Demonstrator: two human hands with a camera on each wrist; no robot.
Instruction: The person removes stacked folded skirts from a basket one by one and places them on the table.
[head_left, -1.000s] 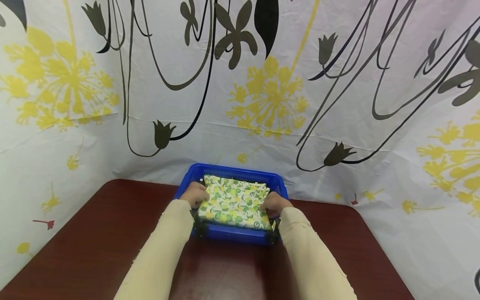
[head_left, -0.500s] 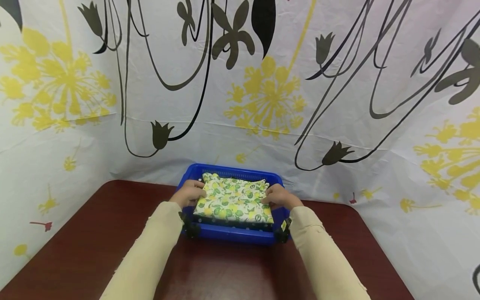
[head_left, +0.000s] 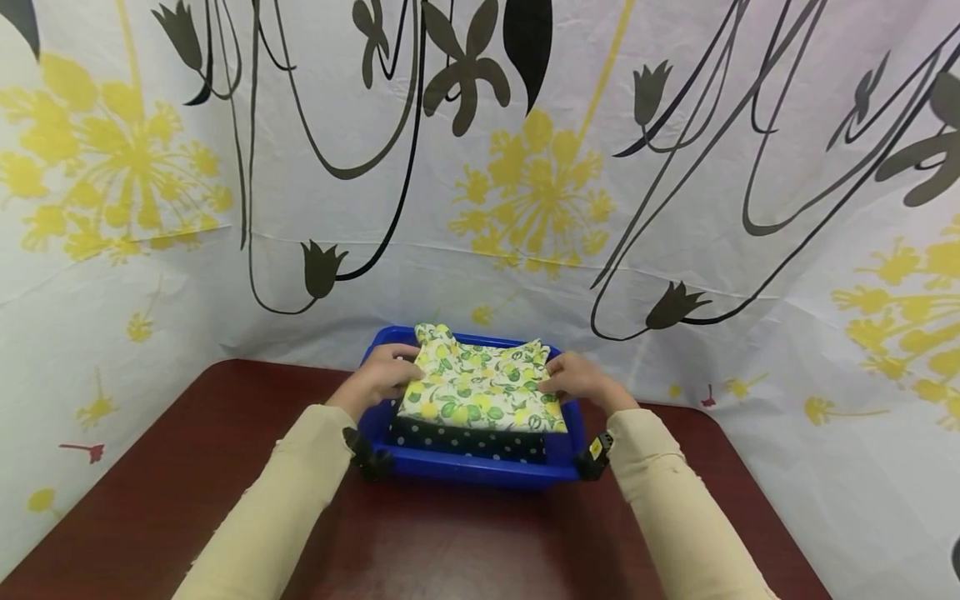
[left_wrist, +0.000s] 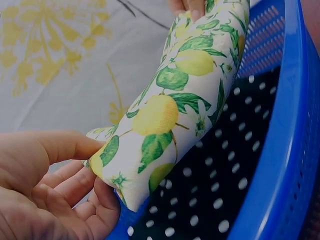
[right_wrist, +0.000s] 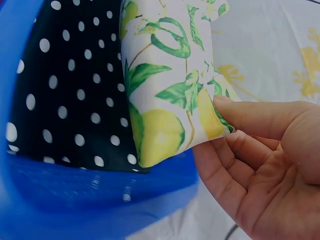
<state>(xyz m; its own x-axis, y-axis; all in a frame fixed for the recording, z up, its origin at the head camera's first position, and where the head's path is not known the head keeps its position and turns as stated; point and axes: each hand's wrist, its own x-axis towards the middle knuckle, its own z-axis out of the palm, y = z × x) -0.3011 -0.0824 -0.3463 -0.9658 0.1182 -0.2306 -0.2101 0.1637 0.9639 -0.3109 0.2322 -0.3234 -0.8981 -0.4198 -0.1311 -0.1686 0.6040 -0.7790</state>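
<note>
A folded cloth with a lemon-and-leaf print (head_left: pixel 480 387) is held level by both hands over a blue plastic basket (head_left: pixel 480 471). My left hand (head_left: pixel 381 377) pinches its left edge between thumb and fingers, seen close in the left wrist view, where the lemon cloth (left_wrist: pixel 155 115) bulges softly. My right hand (head_left: pixel 581 379) pinches the opposite edge; in the right wrist view the thumb lies on top of the lemon cloth (right_wrist: pixel 160 135). Beneath it, inside the basket, lies a black cloth with white polka dots (head_left: pixel 468 442), its front part showing.
The basket stands on a dark reddish-brown table (head_left: pixel 442 542) near its back edge. Behind hangs a white sheet (head_left: pixel 420 208) printed with yellow and grey flowers. Dark wrist cameras sit on both cuffs, close to the basket's front rim.
The lemon cloth has risen from the basket and shifted slightly back and right, uncovering the polka-dot cloth. Both hands have moved up with it, and the forearms have spread apart.
</note>
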